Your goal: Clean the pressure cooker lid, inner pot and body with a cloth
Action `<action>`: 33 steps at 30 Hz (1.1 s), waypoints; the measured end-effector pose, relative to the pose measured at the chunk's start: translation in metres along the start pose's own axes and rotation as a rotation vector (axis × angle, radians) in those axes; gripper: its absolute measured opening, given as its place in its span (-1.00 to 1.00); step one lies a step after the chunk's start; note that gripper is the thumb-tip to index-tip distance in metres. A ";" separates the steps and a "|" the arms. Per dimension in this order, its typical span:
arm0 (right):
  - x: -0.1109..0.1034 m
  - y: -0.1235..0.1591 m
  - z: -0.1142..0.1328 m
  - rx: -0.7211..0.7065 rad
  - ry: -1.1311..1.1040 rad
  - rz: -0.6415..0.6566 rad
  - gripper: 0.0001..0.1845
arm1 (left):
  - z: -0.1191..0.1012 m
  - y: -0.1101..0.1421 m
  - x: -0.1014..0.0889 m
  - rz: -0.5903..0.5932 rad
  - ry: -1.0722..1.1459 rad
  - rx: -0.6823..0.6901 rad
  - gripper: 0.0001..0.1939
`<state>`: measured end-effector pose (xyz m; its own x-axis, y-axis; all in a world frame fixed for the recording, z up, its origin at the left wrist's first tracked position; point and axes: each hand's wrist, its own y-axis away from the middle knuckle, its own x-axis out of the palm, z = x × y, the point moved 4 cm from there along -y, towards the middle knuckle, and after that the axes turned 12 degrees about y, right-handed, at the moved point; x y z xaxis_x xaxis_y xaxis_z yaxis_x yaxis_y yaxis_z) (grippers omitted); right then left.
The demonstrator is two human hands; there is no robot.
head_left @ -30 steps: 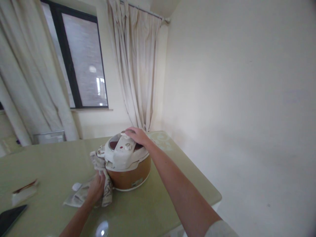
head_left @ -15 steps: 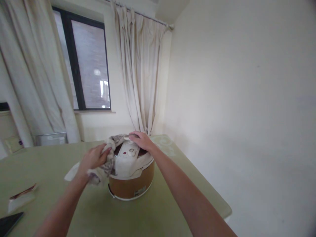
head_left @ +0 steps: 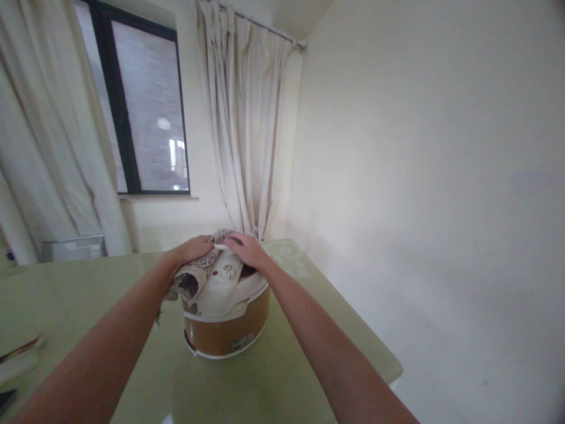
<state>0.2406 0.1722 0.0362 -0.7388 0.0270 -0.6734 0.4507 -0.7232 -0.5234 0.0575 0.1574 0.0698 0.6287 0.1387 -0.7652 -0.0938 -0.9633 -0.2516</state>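
A rice cooker (head_left: pixel 229 333) with a brown body and a white lid stands on the table. A patterned cloth (head_left: pixel 200 272) lies bunched over the left part of its lid. My left hand (head_left: pixel 194 248) is closed on this cloth and presses it against the lid top. My right hand (head_left: pixel 247 250) curls over the top of the lid near its far side, steadying the cooker; its fingertips are close to the cloth. The lid's raised middle strip shows a small red button and a round mark between the two hands.
The green table (head_left: pixel 212 388) has a rounded corner at the right, beside a white wall (head_left: pixel 419 206). A dark flat object (head_left: pixel 6 399) and a small packet (head_left: pixel 20 359) lie at the far left. Behind are curtains (head_left: pixel 247 118) and a dark-framed window (head_left: pixel 150 106).
My left hand lifted the cloth from low beside the cooker up onto its lid, then moved it toward the lid's far side. My right hand stays on the lid.
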 end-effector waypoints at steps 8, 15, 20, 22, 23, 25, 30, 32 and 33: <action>0.003 -0.010 -0.013 0.092 -0.105 -0.104 -0.63 | 0.001 0.104 0.016 -0.201 -0.093 0.038 -0.38; 0.005 -0.015 -0.021 0.123 -0.489 -0.169 -0.64 | -0.028 0.133 0.024 -0.151 0.071 0.255 -0.53; 0.012 -0.018 -0.023 0.243 -0.711 -0.077 -0.63 | -0.047 0.108 0.018 -0.001 -0.073 0.324 -0.52; 0.012 -0.019 -0.022 0.307 -0.797 -0.021 -0.64 | -0.061 0.100 0.022 0.053 -0.145 0.368 -0.53; 0.010 -0.019 -0.022 0.336 -0.836 0.009 -0.66 | -0.070 0.097 0.026 0.075 -0.177 0.405 -0.54; 0.007 -0.019 -0.022 0.380 -0.892 0.060 -0.67 | -0.091 0.092 0.037 0.109 -0.246 0.482 -0.56; -0.002 -0.018 -0.027 0.395 -0.767 0.059 -0.66 | -0.124 0.094 0.065 0.140 -0.439 0.579 -0.71; -0.004 -0.019 -0.026 0.297 -0.564 0.057 -0.68 | -0.123 0.107 0.071 0.101 -0.473 0.641 -0.79; -0.005 -0.020 -0.023 0.223 -0.455 0.073 -0.69 | -0.120 0.115 0.072 0.063 -0.491 0.658 -0.80</action>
<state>0.2471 0.2019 0.0380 -0.8749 -0.2966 -0.3829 0.4282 -0.8430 -0.3255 0.1847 0.0293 0.0566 0.2122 0.3203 -0.9232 -0.6467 -0.6623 -0.3784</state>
